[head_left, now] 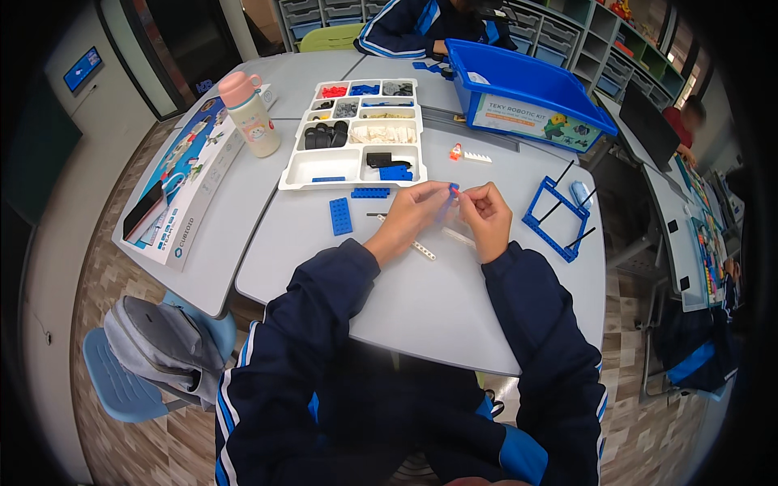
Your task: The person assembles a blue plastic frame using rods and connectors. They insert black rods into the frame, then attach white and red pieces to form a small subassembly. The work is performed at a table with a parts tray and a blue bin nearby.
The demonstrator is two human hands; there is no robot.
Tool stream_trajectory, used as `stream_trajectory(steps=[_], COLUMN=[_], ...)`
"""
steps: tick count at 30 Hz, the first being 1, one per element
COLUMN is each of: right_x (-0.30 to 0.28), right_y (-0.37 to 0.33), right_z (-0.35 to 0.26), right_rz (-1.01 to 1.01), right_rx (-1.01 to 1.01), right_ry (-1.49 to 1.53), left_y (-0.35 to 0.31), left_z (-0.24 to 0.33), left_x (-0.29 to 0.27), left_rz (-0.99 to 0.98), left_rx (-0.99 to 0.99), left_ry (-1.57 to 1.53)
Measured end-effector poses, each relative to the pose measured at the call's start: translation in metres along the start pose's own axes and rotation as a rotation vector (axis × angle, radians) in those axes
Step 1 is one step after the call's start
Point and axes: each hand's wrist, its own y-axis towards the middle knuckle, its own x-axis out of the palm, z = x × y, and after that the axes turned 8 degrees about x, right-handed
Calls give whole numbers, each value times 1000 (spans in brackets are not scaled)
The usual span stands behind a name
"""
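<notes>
Evidently the work calls for close fingering, since both hands are brought together over the near part of the grey table (429,316), the sleeved forearms coming in from either side. The left hand (409,212) has its thumb and fingers closed on a blue piece (445,211), probably to steady it; the piece is blurred, so its exact form cannot be told. The right hand (485,213) is drawn into a narrow pinch at the upper end of that piece, apparently on a small red part (455,192), a grip that suits something so little; whether the part is seated cannot be told. Beneath and beside the hands lie a white holed beam (423,250) and a shorter white strip (459,236), perhaps kept there for easy reach. A blue plate (340,216) and a blue beam (370,193) lie left of them, just below the white sorting tray (312,167), whose compartments part the pieces largely by colour and kind, presumably to make picking quicker. To the right, apart from the hands, rests a blue frame (549,240) with black rods, likely set aside to leave working room. The blue bin (462,61) stands farther back, beyond the loose pieces.
</notes>
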Motion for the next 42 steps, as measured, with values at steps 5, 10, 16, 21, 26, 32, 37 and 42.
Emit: stream_trajectory(steps=[5,10,16,21,26,32,37,42], right_x=[-1,-2,-4,-6,-5,-7,-8,-9], right_y=[1,1,0,-1,-1,0,3,7], right_z=[1,3,3,4,5,5,3,1], right_rz=[16,0,-36,-57,-71,-104,-132,-148], right_rx=[5,-2,20,50,24,60,85,144], right_ry=[-9,16,45,50,58,45,55,136], left_y=[0,0,0,1,2,2,-1,0], left_z=[-1,-3,-6,-8,-9,-9,-1,12], left_x=[-1,-6,-12,-15,-18,-18,-11,-6], left_rz=[0,-9,-41,-66,-59,-101,-84,-95], left_rx=[20,50,88,188,163,257,168,47], left_ry=[-5,28,94,240,239,429,283,81])
